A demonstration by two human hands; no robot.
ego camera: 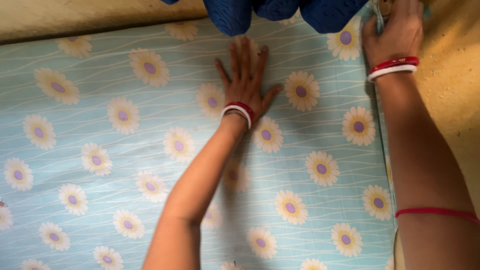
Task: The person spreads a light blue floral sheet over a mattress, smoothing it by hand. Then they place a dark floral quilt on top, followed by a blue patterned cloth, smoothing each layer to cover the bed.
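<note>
A light blue bedsheet (100, 125) printed with white daisies covers a mattress and fills most of the view. My left hand (245, 77) lies flat on it near the top middle, fingers spread, with red and white bangles at the wrist. At the sheet's upper right corner my right hand (395, 30) is closed on the sheet's edge, also wearing red and white bangles. A thin red thread circles my right forearm lower down.
Dark blue fabric (280, 12) lies bunched at the top edge of the mattress, just beyond my left fingertips. A yellowish floor or wall surface (455, 100) runs along the right side, and a pale strip (75, 17) borders the top left.
</note>
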